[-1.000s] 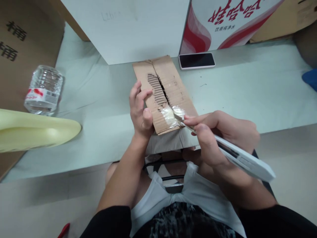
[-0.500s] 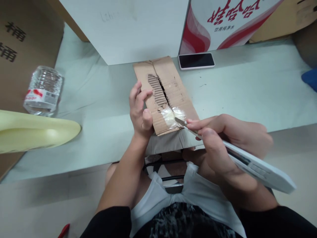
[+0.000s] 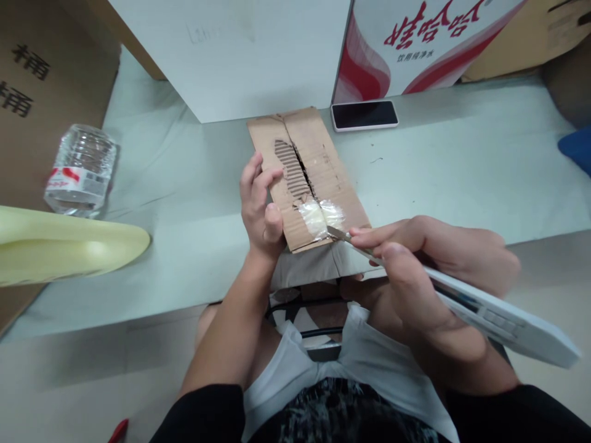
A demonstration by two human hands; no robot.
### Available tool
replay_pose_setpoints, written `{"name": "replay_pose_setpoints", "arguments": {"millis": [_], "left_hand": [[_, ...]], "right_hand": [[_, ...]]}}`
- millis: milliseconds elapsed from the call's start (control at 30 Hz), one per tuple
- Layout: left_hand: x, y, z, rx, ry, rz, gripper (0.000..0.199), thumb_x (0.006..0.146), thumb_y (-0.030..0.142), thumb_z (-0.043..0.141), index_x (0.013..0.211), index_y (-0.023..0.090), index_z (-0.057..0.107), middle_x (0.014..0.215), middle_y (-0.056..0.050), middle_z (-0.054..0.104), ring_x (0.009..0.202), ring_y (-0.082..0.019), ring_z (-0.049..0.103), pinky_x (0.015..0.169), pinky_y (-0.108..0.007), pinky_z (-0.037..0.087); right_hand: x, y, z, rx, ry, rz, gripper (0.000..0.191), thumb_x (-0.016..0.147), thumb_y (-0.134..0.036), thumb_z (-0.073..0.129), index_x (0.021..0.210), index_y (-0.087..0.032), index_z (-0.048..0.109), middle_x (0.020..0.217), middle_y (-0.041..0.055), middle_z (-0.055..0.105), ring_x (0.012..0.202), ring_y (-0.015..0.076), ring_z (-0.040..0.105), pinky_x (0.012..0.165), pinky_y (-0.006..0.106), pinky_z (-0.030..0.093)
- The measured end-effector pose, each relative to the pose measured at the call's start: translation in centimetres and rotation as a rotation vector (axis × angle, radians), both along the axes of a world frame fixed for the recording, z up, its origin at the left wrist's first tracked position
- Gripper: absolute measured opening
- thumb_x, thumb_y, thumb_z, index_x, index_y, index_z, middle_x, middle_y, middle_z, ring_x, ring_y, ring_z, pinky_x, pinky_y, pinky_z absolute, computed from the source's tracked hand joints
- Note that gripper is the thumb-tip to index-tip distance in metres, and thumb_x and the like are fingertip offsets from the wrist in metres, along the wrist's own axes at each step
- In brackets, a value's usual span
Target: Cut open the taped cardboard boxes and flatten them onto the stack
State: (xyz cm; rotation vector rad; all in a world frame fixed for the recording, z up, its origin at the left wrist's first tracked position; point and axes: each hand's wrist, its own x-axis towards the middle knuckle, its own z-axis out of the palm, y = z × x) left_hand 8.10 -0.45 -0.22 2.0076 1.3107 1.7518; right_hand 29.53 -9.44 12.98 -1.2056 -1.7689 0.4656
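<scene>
A flat piece of brown cardboard (image 3: 330,166) lies near the table's front edge, with a dark slit down its middle and a torn, ribbed patch beside it. Clear shiny tape (image 3: 318,216) covers the slit's lower end. My left hand (image 3: 263,209) rests along the cardboard's left edge, fingers apart, holding nothing. In my right hand (image 3: 429,277) is a white utility knife (image 3: 503,317), gripped between thumb and fingers. Its blade tip touches the lower part of the tape.
Behind the cardboard stand a white box (image 3: 249,55) and a red-and-white box (image 3: 369,67), with a phone (image 3: 364,115) before them. At left are a clear bottle (image 3: 80,169) and a yellow-green curved object (image 3: 78,246). A blue item (image 3: 577,147) sits far right.
The knife and my right hand have moved slightly right and toward me, and the blade tip is a little lower on the tape. My left hand stays in place.
</scene>
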Motion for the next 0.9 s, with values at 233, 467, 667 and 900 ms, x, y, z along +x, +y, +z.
{"name": "replay_pose_setpoints", "arguments": {"millis": [233, 467, 667, 900], "left_hand": [[-0.39, -0.11, -0.04, -0.026, -0.069, -0.073, 0.056, 0.098, 0.069, 0.038, 0.126, 0.031, 0.068, 0.152, -0.007, 0.055, 0.144, -0.035, 0.052, 0.127, -0.057, 0.036], [-0.6, -0.15, 0.02, -0.062, -0.099, -0.103, 0.06, 0.095, 0.074, 0.04, 0.125, 0.031, 0.068, 0.152, -0.007, 0.053, 0.147, -0.039, 0.048, 0.128, -0.061, 0.031], [-0.4, -0.05, -0.05, -0.09, -0.103, -0.076, 0.064, 0.092, 0.078, 0.04, 0.123, 0.03, 0.069, 0.152, -0.008, 0.054, 0.15, -0.039, 0.044, 0.129, -0.061, 0.029], [-0.39, 0.1, -0.06, -0.07, -0.101, -0.07, 0.064, 0.092, 0.079, 0.039, 0.123, 0.03, 0.068, 0.15, -0.008, 0.055, 0.146, -0.038, 0.049, 0.127, -0.059, 0.034]], "right_hand": [[0.05, -0.13, 0.89, -0.056, 0.05, -0.005, 0.021, 0.088, -0.014, 0.063, 0.07, -0.024, 0.07, 0.083, -0.0028, 0.082, 0.07, 0.0172, 0.079, 0.064, 0.028, 0.066], [0.63, 0.24, 0.54, -0.005, -0.011, 0.043, 0.02, 0.09, -0.018, 0.064, 0.073, -0.025, 0.072, 0.081, -0.0015, 0.082, 0.064, 0.0157, 0.077, 0.056, 0.025, 0.063], [0.67, 0.41, 0.87, -0.083, 0.053, 0.08, 0.021, 0.09, -0.017, 0.064, 0.069, -0.022, 0.068, 0.082, -0.0023, 0.082, 0.061, 0.013, 0.075, 0.051, 0.021, 0.057], [0.76, 0.69, 0.54, -0.086, 0.098, 0.075, 0.023, 0.09, -0.02, 0.061, 0.068, -0.023, 0.067, 0.079, -0.0007, 0.081, 0.064, 0.0153, 0.075, 0.058, 0.026, 0.062]]}}
